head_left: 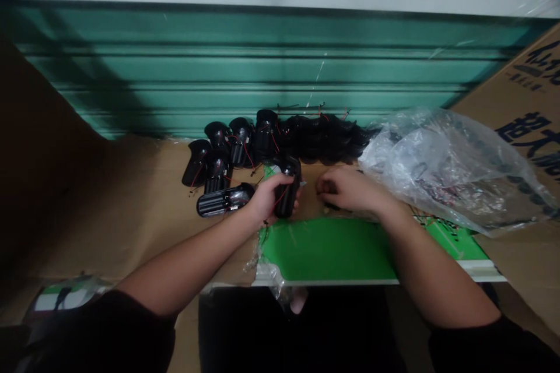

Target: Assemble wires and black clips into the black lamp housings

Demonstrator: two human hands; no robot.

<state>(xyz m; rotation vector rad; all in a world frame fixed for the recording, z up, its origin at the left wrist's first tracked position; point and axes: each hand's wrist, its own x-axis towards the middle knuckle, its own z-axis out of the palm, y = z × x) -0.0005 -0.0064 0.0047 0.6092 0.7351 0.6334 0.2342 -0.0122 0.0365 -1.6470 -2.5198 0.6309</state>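
My left hand [265,198] is wrapped round a black plastic part with red wires [287,193], held upright at the back edge of a green mat [332,250]. My right hand [345,189] rests a little to the right with its fingers curled over something small and dark that I cannot make out. Behind both hands lies a row of several similar black parts [245,143] with red wires, and one more black part [223,201] lies flat just left of my left hand.
A crumpled clear plastic bag [446,169] holding small dark pieces sits to the right, partly over the mat. A cardboard box [520,93] with printed characters stands at the far right. A teal ribbed wall [262,64] closes the back. Brown cardboard [131,210] covers the surface on the left.
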